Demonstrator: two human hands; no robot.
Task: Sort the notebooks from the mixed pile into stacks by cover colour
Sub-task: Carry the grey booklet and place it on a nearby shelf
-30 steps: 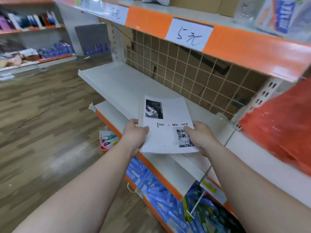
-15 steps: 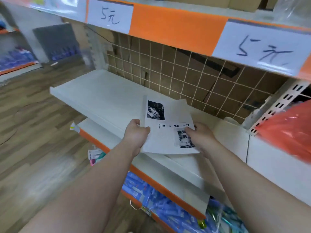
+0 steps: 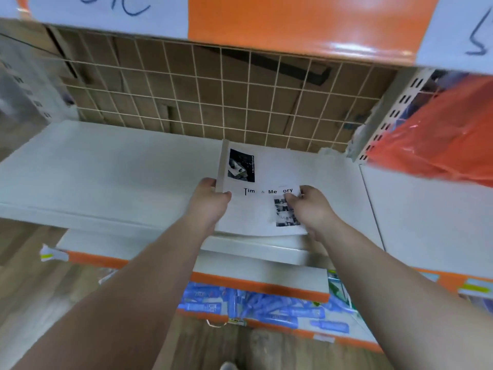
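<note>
A white notebook (image 3: 262,170) with two black-and-white photos and the words "Time & Memory" on its cover lies flat over the right part of the white shelf (image 3: 112,169), its near edge past the shelf's front. My left hand (image 3: 210,202) grips its left edge, thumb on top of the cover. My right hand (image 3: 310,206) holds its right side, fingers curled onto the cover by the lower photo. No other notebooks or stacks are in sight.
A wire grid (image 3: 213,100) backs the shelf, with brown cardboard behind it. An orange plastic bag (image 3: 437,140) bulges over the neighbouring shelf at the right. An orange-fronted shelf (image 3: 301,25) with price labels hangs overhead. Blue packets (image 3: 256,308) fill the lowest shelf.
The view has swung to face the shelf head-on. Both hands have carried the notebook forward over the shelf, toward the wire grid.
</note>
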